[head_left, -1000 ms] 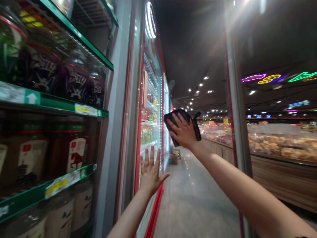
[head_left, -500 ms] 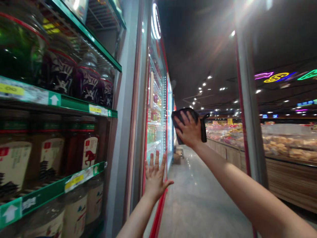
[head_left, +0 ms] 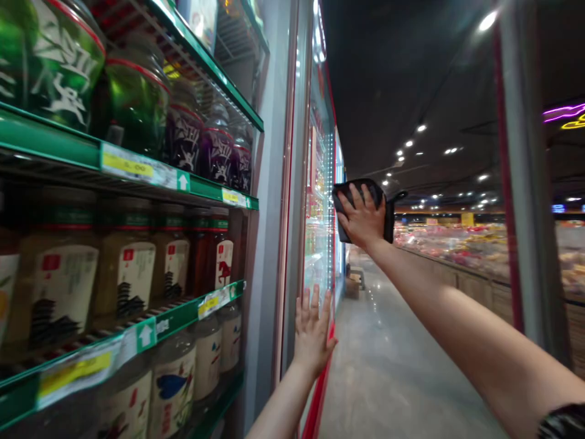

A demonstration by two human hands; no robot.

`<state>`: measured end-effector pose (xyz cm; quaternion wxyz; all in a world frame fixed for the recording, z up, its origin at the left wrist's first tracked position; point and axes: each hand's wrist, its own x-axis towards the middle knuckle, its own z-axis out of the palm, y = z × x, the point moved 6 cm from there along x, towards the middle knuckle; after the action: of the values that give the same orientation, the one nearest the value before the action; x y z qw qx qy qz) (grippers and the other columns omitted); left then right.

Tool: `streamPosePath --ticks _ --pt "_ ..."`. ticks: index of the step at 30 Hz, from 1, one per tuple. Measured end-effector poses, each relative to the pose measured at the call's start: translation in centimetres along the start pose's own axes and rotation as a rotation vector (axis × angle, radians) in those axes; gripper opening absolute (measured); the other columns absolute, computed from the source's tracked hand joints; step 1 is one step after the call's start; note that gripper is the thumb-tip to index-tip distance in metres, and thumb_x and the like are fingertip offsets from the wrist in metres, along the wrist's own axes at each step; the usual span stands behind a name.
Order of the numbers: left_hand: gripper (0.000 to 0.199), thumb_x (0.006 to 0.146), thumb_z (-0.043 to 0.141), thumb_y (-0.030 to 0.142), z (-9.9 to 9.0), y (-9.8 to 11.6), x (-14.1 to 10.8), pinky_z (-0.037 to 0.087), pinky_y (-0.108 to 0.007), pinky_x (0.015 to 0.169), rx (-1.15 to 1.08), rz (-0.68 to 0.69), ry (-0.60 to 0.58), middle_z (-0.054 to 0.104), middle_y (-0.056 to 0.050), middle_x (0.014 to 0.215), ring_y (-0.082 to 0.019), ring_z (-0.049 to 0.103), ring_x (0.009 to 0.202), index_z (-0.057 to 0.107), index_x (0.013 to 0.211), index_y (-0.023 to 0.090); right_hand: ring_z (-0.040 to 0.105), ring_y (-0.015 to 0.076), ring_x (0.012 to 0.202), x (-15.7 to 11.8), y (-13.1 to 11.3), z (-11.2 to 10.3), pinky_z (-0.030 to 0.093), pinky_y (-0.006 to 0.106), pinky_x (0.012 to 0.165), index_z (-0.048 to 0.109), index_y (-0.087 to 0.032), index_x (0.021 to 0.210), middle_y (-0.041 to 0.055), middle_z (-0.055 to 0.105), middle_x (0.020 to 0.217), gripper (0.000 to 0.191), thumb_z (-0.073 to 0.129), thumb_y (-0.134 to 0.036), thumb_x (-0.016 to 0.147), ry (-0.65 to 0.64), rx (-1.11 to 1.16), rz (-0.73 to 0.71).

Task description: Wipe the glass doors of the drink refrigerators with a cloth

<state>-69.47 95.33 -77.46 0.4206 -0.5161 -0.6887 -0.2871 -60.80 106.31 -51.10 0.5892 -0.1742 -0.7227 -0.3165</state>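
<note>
My right hand [head_left: 363,213] lies with its fingers spread over a black folded cloth [head_left: 388,221]. A small loop sticks out at the cloth's upper right. The cloth looks pressed flat against a clear glass door, though the pane itself barely shows. Lower and to the left, my left hand [head_left: 314,338] holds nothing; its fingers are stretched upward and apart, palm turned forward. It seems to rest on the same glass, but contact is hard to make out. Beside it runs the grey frame [head_left: 265,274] of a drinks cooler.
Cooler shelves on the left hold several bottles [head_left: 137,268] behind green price rails [head_left: 196,183]. A grey, red-edged door post [head_left: 525,183] stands at the right. Beyond are a lit cooler [head_left: 320,164], boxes [head_left: 353,285], a shiny aisle floor [head_left: 379,366] and food counters [head_left: 457,244].
My view has turned left, so more shelf shows and everything sits further right. Both hands keep their spread pose, and the cloth is still under my right palm.
</note>
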Motion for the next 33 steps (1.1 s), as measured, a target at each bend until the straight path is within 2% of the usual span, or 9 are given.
streamPosePath --ticks 5,11,14,16,22,25,29,31,33 --pt "0.112 0.079 0.074 0.037 -0.7 -0.6 -1.4 0.025 -0.059 0.123 0.054 -0.026 0.015 0.008 -0.014 0.170 -0.035 0.005 0.157 0.001 0.162 0.023 0.021 0.0341 0.153 -0.1 -8.2 2.5 0.009 0.071 0.118 0.045 -0.027 0.151 0.0093 0.031 0.165 0.055 0.047 -0.045 0.099 -0.070 0.061 -0.124" --pt "0.112 0.080 0.070 0.036 -1.0 -2.4 -3.3 0.020 -0.061 0.123 0.087 -0.156 0.065 0.010 -0.018 0.170 -0.036 0.002 0.157 -0.004 0.162 0.017 0.023 0.0343 0.153 -12.8 -12.0 2.6 0.009 0.071 0.120 0.044 -0.015 0.151 0.0195 0.029 0.164 0.062 0.054 -0.040 0.096 -0.167 0.147 -0.364" --pt "0.112 0.080 0.069 0.032 -1.4 -3.1 -4.1 0.018 -0.062 0.123 0.092 -0.177 0.049 0.007 -0.019 0.170 -0.036 0.003 0.157 -0.007 0.161 0.016 0.033 0.0305 0.149 -16.5 -11.7 1.3 0.017 0.066 0.121 0.047 -0.019 0.149 0.0153 0.040 0.160 0.056 0.054 -0.038 0.096 -0.211 0.235 -0.677" --pt "0.111 0.081 0.068 0.031 -2.0 -3.3 -4.3 0.017 -0.062 0.123 0.090 -0.176 0.021 0.006 -0.019 0.170 -0.037 0.003 0.156 -0.007 0.161 0.018 0.038 0.0281 0.147 -15.1 -10.1 0.3 0.020 0.064 0.121 0.051 -0.025 0.147 0.0091 0.047 0.156 0.052 0.054 -0.038 0.097 -0.232 0.277 -0.781" --pt "0.109 0.084 0.068 0.034 -3.9 -3.2 -3.7 0.016 -0.063 0.123 0.085 -0.175 0.014 0.006 -0.018 0.170 -0.037 0.002 0.156 -0.009 0.161 0.021 0.024 0.0338 0.152 -5.0 -5.3 -1.4 0.007 0.070 0.120 0.049 -0.026 0.148 0.0086 0.036 0.163 0.052 0.050 -0.040 0.098 -0.162 0.131 -0.258" --pt "0.109 0.085 0.068 0.036 -4.1 -2.9 -3.2 0.016 -0.063 0.123 0.077 -0.167 0.009 0.005 -0.018 0.170 -0.037 0.001 0.156 -0.008 0.161 0.020 0.024 0.0344 0.152 -9.3 -7.0 -1.4 0.006 0.071 0.120 0.049 -0.023 0.148 0.0102 0.035 0.163 0.052 0.049 -0.039 0.099 -0.204 0.129 -0.303" --pt "0.109 0.085 0.069 0.038 -3.9 -2.4 -2.7 0.016 -0.062 0.124 0.065 -0.155 0.000 0.008 -0.020 0.170 -0.037 -0.001 0.157 -0.006 0.162 0.018 0.033 0.0298 0.148 -19.5 -9.1 -2.0 0.013 0.065 0.121 0.050 -0.024 0.147 0.0079 0.042 0.160 0.051 0.050 -0.037 0.098 -0.275 0.209 -0.664" --pt "0.110 0.085 0.069 0.039 -3.7 -1.8 -2.3 0.016 -0.061 0.124 0.048 -0.127 0.001 0.009 -0.019 0.170 -0.036 -0.001 0.157 -0.007 0.162 0.018 0.035 0.0272 0.148 -20.6 -7.5 -2.8 0.015 0.061 0.122 0.049 -0.027 0.147 0.0046 0.045 0.158 0.050 0.050 -0.040 0.099 -0.294 0.231 -0.749" --pt "0.109 0.086 0.068 0.040 -3.4 -1.1 -1.7 0.015 -0.061 0.124 0.029 -0.096 0.011 0.010 -0.019 0.170 -0.036 -0.002 0.157 -0.008 0.161 0.019 0.034 0.0278 0.148 -17.5 -4.2 -3.6 0.014 0.060 0.123 0.048 -0.030 0.148 0.0031 0.044 0.159 0.051 0.051 -0.042 0.099 -0.295 0.197 -0.672"
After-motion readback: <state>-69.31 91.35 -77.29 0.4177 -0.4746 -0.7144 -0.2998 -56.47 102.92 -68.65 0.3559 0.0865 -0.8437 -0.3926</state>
